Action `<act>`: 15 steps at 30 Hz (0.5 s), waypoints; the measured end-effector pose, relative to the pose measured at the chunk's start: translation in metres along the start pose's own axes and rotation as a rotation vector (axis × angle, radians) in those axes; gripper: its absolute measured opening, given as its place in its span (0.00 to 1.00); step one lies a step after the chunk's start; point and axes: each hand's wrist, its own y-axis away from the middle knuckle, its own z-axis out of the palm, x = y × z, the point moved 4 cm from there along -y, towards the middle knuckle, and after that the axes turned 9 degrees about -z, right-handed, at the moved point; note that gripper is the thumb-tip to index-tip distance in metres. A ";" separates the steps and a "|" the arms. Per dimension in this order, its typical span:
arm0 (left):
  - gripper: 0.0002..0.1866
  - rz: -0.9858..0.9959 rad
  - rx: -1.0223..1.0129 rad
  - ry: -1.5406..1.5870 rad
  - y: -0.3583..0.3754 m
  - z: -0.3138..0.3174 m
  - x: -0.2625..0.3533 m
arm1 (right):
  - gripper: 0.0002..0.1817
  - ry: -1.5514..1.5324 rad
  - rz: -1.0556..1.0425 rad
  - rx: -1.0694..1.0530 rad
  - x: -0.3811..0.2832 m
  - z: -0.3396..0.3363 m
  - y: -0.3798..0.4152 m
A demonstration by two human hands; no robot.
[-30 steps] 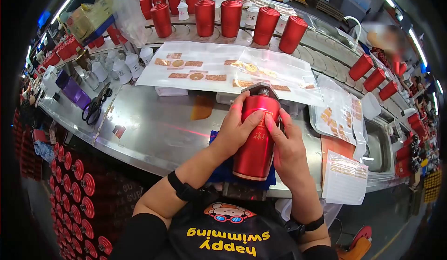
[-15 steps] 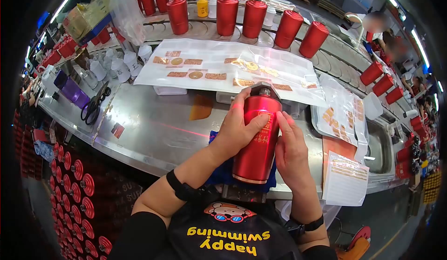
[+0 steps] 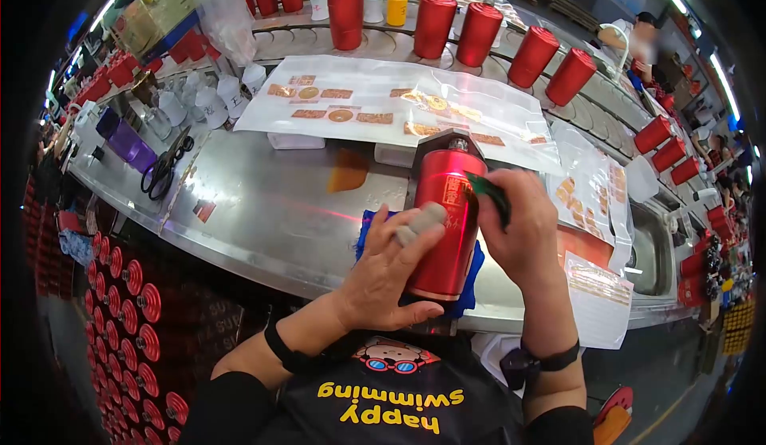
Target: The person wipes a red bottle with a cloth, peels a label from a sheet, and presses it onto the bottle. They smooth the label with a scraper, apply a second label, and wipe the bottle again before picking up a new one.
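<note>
A red bottle (image 3: 447, 246) with gold lettering leans on a blue cloth (image 3: 472, 277), its neck end in a dark angular holder (image 3: 427, 143). My left hand (image 3: 383, 273) rests against the bottle's left side, its fingers spread and pale covers on some fingertips. Pinched in my right hand (image 3: 523, 222) is a thin green scraper (image 3: 491, 194), its edge at the gold label near the bottle's upper right. A red light line crosses the bottle. Beyond it lies a clear sheet of gold stickers (image 3: 367, 98).
Red bottles (image 3: 435, 26) stand along a curved conveyor (image 3: 391, 45) at the back. On the left are black scissors (image 3: 166, 166), a purple bottle (image 3: 128, 143) and several small white bottles (image 3: 211, 106). More sticker sheets (image 3: 586, 182) lie at right, beside a sink (image 3: 653, 246).
My left hand has slid down and opened off the label. The green scraper now shows in my right hand, which has risen. Bottles on the conveyor have shifted right.
</note>
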 end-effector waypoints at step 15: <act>0.52 -0.105 0.097 -0.260 0.016 0.003 -0.003 | 0.10 -0.420 -0.252 -0.451 -0.017 0.005 -0.014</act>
